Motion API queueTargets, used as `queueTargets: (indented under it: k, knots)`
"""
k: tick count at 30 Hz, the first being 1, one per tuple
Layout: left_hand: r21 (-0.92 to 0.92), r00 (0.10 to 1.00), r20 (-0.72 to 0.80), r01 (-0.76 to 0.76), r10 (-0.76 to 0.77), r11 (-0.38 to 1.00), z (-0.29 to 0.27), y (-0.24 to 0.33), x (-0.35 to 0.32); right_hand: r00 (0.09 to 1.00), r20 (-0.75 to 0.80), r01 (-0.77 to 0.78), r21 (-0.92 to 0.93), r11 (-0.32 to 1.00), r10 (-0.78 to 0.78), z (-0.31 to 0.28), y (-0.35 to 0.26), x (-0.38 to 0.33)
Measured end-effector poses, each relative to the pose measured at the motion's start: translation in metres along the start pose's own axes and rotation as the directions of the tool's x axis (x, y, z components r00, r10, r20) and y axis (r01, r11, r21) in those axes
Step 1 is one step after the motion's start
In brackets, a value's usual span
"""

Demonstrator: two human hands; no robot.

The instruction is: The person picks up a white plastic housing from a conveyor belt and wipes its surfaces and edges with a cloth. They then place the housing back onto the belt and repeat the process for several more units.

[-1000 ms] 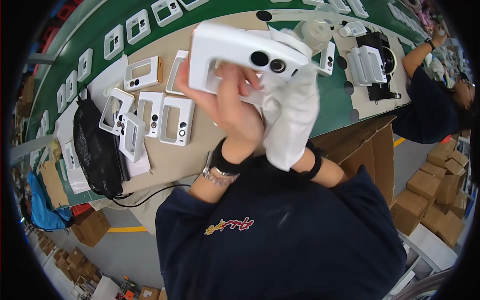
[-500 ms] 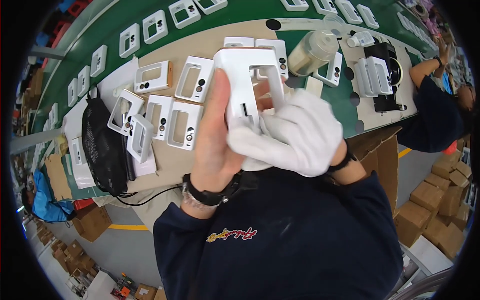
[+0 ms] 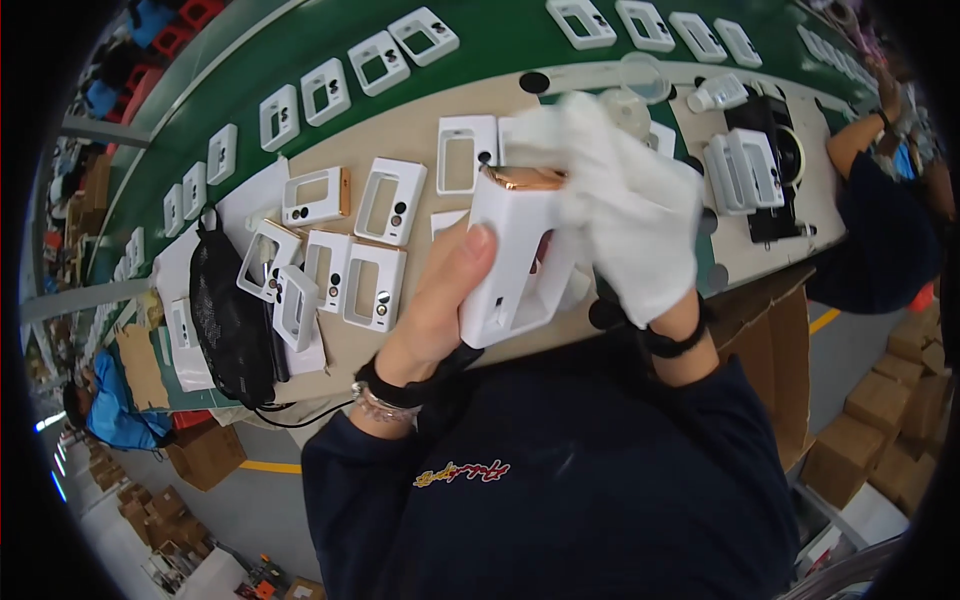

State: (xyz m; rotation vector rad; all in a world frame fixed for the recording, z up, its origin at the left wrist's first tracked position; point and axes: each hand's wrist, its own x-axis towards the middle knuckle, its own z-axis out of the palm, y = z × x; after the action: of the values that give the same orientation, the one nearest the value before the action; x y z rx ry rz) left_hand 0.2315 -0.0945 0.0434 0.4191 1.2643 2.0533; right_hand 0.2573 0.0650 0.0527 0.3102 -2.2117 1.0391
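Observation:
My bare left hand (image 3: 440,300) grips a white rectangular plastic housing (image 3: 492,245), thumb along its side. The housing is tilted, with a shiny copper-coloured end face turned up and a long window opening in its body. My right hand (image 3: 645,220), in a white glove, is at the housing's far right corner; motion smears its fingers, so whether they press on the housing is unclear. Several similar white housings with dark round parts lie on the tan work surface to the left, one of them a framed housing (image 3: 397,232) beyond my left hand.
A black mesh pouch (image 3: 228,320) lies at the left. Behind my glove stands a translucent bottle (image 3: 627,110), partly hidden. More housings (image 3: 590,42) line the green belt (image 3: 500,60) at the back. At right are a white bottle (image 3: 718,93), a cardboard box (image 3: 765,335) and a co-worker's arm (image 3: 855,145).
My gloved hand has moved from the housing's near end up to its far right side. The housing has come nearer and turned, exposing its copper-coloured end. My view has shifted slightly.

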Motion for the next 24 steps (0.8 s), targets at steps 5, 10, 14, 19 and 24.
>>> queueTargets:
  k: [5,10,14,19,24]
  knots:
    - [0.526,0.992,-0.083,-0.033,0.091,0.850,-0.035,0.028,0.108,0.716,-0.257,-0.605,0.235,0.760,0.649,-0.043,-0.005,-0.032]
    - [0.842,0.959,-0.257,0.162,0.120,0.514,-0.077,-0.002,0.251,0.987,-0.118,-0.108,0.014,0.994,0.109,-0.046,-0.008,-0.039]
    - [0.951,0.928,-0.282,0.304,0.245,-0.060,-0.096,-0.007,0.300,0.970,-0.004,-0.241,0.018,0.970,0.241,-0.065,0.003,-0.047]
    - [0.726,0.890,-0.354,0.455,0.287,-0.516,-0.174,0.038,0.288,0.798,-0.124,-0.587,0.064,0.807,0.590,-0.094,0.017,-0.074]
    - [0.922,0.935,-0.094,0.212,0.343,-0.324,-0.172,0.036,0.261,0.756,-0.268,-0.465,0.421,0.779,0.597,-0.081,0.019,-0.084]
